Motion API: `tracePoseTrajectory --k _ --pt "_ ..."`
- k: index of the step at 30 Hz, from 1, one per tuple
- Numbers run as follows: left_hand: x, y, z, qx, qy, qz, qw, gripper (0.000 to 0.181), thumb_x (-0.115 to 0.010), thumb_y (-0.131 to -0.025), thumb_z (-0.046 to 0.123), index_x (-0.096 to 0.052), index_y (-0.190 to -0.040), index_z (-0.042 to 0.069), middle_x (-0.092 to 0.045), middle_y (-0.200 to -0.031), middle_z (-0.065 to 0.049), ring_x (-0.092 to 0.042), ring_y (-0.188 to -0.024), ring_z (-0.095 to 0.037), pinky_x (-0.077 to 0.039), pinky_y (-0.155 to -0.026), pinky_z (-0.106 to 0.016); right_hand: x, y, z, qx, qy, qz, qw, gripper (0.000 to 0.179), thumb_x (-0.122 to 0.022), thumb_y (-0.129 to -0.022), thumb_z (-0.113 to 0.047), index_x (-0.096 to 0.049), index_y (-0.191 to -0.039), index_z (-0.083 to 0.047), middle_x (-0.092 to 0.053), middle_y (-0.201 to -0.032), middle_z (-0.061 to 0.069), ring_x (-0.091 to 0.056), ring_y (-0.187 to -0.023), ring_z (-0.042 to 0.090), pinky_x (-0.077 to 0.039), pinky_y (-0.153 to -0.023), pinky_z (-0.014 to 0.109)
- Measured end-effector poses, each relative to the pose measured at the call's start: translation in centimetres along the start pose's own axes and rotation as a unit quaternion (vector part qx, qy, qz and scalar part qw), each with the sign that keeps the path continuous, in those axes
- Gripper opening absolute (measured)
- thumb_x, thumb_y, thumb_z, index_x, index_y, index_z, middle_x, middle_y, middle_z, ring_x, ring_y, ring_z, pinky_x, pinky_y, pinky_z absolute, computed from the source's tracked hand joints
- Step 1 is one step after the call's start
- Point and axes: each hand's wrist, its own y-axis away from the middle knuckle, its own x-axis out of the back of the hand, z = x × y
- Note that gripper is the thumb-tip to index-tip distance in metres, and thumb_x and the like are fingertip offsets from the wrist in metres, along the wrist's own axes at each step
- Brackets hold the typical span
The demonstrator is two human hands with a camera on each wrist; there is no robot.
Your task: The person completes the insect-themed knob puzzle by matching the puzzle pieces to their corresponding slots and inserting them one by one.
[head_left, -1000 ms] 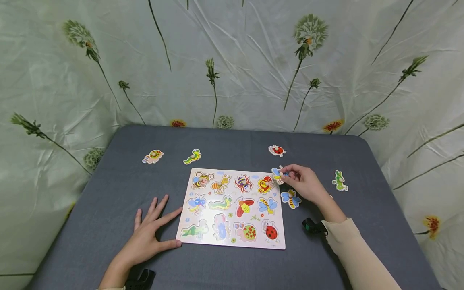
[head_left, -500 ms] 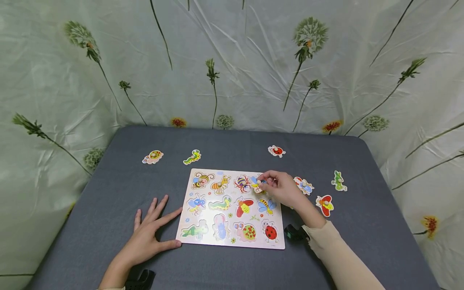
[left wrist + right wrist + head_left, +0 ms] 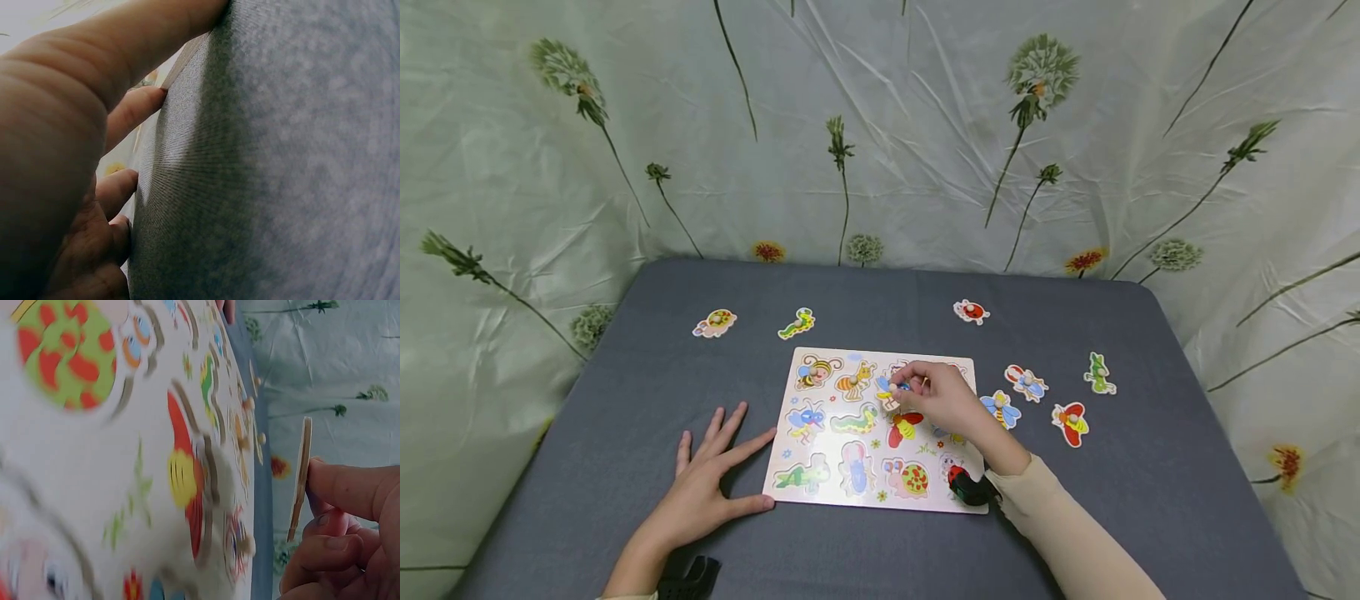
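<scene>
My right hand (image 3: pixel 936 400) pinches a blue-and-yellow insect puzzle piece (image 3: pixel 887 392) by its knob, above the upper part of the pegged puzzle board (image 3: pixel 880 502). In the right wrist view that insect puzzle piece (image 3: pixel 301 481) shows edge-on, raised off the board, with the thumb and fingers at its knob side. A bee piece (image 3: pixel 823 364) and an orange striped insect piece (image 3: pixel 865 371) sit in the board's top row; the hand partly covers the pieces to their right. Fingers spread, my left hand (image 3: pixel 700 492) rests on the cloth, thumb and index fingertips at the board's left edge.
On the grey cloth behind the board lie a snail piece (image 3: pixel 724 317), a caterpillar piece (image 3: pixel 806 317) and a ladybug piece (image 3: pixel 966 310). Right of it are a butterfly piece (image 3: pixel 1033 388), a blue-winged bee piece (image 3: pixel 1004 414), a red-winged insect piece (image 3: pixel 1072 429) and a green grasshopper piece (image 3: pixel 1100 379).
My right hand has carried the blue-and-yellow insect puzzle piece leftward from the board's upper right corner to over its top row. The left hand has stayed in place.
</scene>
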Motion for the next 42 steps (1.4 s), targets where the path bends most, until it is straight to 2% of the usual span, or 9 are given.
tracePoseTrajectory --k 6,11,16,22,28,37,42 --pt "0.0 -0.1 -0.1 0.001 -0.003 -0.002 1.0000 0.092 -0.092 -0.075 0.061 -0.058 -0.156 0.036 -0.020 -0.180 -0.015 -0.004 -0.167 -0.050 0.014 -0.120 -0.083 -2.0 -0.7 -0.8 -0.004 -0.016 -0.023 0.9996 0.011 -0.076 -0.100 -0.015 -0.076 -0.108 -0.008 -0.047 -0.072 -0.005 -0.034 -0.057 0.011 -0.029 -0.055 0.020" --pt "-0.1 0.0 -0.2 0.001 -0.006 -0.002 1.0000 0.092 -0.092 -0.075 0.062 -0.058 -0.156 0.036 -0.020 -0.181 -0.015 -0.004 -0.167 -0.050 0.013 -0.120 -0.083 -3.6 -1.1 -1.7 -0.004 -0.014 -0.028 0.9995 0.010 -0.077 -0.099 -0.015 -0.077 -0.107 -0.009 -0.049 -0.070 -0.006 -0.038 -0.056 0.008 -0.032 -0.055 0.019" --pt "0.0 0.1 -0.2 0.003 -0.006 -0.002 1.0000 0.092 -0.092 -0.075 0.062 -0.058 -0.156 0.036 -0.020 -0.181 -0.015 -0.004 -0.167 -0.051 0.014 -0.120 -0.083 -5.2 -1.6 -2.6 0.020 0.002 -0.029 0.9994 0.008 -0.076 -0.099 -0.014 -0.078 -0.104 -0.009 -0.050 -0.071 -0.008 -0.038 -0.054 0.006 -0.031 -0.052 0.019" --pt "0.0 0.1 -0.2 0.000 -0.007 -0.001 1.0000 0.091 -0.091 -0.076 0.061 -0.058 -0.156 0.035 -0.020 -0.180 -0.015 -0.005 -0.166 -0.052 0.012 -0.119 -0.085 -6.8 -2.2 -3.5 0.036 0.021 -0.036 0.9985 0.005 -0.077 -0.098 -0.015 -0.078 -0.101 -0.011 -0.049 -0.070 -0.010 -0.041 -0.059 0.002 -0.033 -0.059 0.018" --pt "0.0 0.0 -0.2 -0.004 -0.010 0.006 0.9999 0.089 -0.092 -0.076 0.060 -0.059 -0.155 0.035 -0.022 -0.180 -0.016 -0.007 -0.166 -0.053 0.008 -0.118 -0.086 -8.2 -2.7 -4.1 0.037 0.043 -0.045 0.9974 0.006 -0.078 -0.098 -0.018 -0.080 -0.099 -0.012 -0.050 -0.068 -0.012 -0.044 -0.060 0.002 -0.034 -0.060 0.018" --pt "0.0 0.0 -0.2 -0.007 -0.008 0.003 0.9999 0.089 -0.091 -0.077 0.060 -0.059 -0.156 0.036 -0.021 -0.180 -0.015 -0.005 -0.167 -0.051 0.010 -0.119 -0.085 -9.8 -3.2 -4.6 0.033 0.077 -0.071 0.9940 0.005 -0.078 -0.097 -0.018 -0.080 -0.100 -0.017 -0.046 -0.064 -0.014 -0.043 -0.052 0.002 -0.033 -0.055 0.019" --pt "0.0 0.0 -0.2 -0.006 -0.009 0.004 0.9999 0.089 -0.091 -0.076 0.061 -0.059 -0.155 0.037 -0.022 -0.180 -0.015 -0.005 -0.167 -0.051 0.010 -0.119 -0.085 -10.1 -3.2 -4.8 0.033 0.095 -0.070 0.9925 0.005 -0.078 -0.096 -0.018 -0.080 -0.101 -0.017 -0.045 -0.063 -0.014 -0.041 -0.053 0.001 -0.031 -0.056 0.019"
